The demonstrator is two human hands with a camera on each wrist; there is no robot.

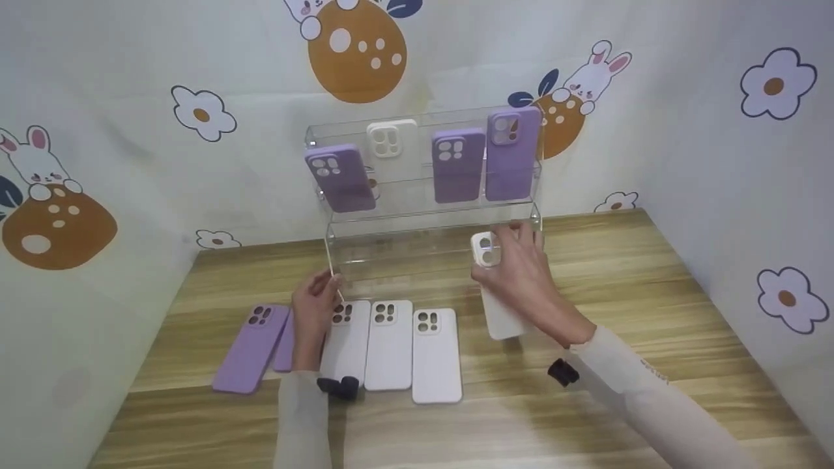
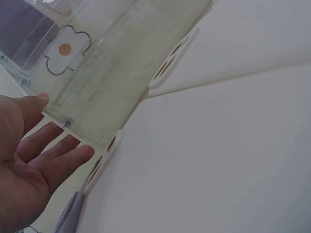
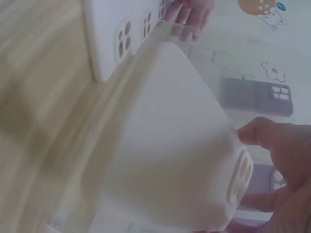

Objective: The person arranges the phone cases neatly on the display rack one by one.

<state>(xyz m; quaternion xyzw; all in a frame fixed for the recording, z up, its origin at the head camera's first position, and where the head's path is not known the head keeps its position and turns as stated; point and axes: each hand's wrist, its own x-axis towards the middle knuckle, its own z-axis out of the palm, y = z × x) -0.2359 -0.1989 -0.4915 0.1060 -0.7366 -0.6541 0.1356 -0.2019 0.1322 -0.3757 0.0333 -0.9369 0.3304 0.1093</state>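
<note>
A white phone case point(image 1: 502, 316) is tilted near the right end of the clear display stand point(image 1: 404, 244). My right hand point(image 1: 521, 267) grips its camera end between thumb and fingers, as the right wrist view also shows. At the stand's left side, my left hand point(image 1: 314, 303) holds the side panel's edge, the thumb on one side and fingers on the other. Below the stand's front lie three white phone cases point(image 1: 389, 352) in a row. A purple phone case point(image 1: 251, 352) rests left of my left wrist, partly over another purple one point(image 1: 284, 345).
On the stand's upper tier lean three purple cases point(image 1: 459, 166) and one white case point(image 1: 393, 146). The wooden tabletop point(image 1: 586, 430) meets a printed cloth backdrop point(image 1: 260, 169) behind and at both sides. Black wrist mounts point(image 1: 563, 372) sit on both sleeves.
</note>
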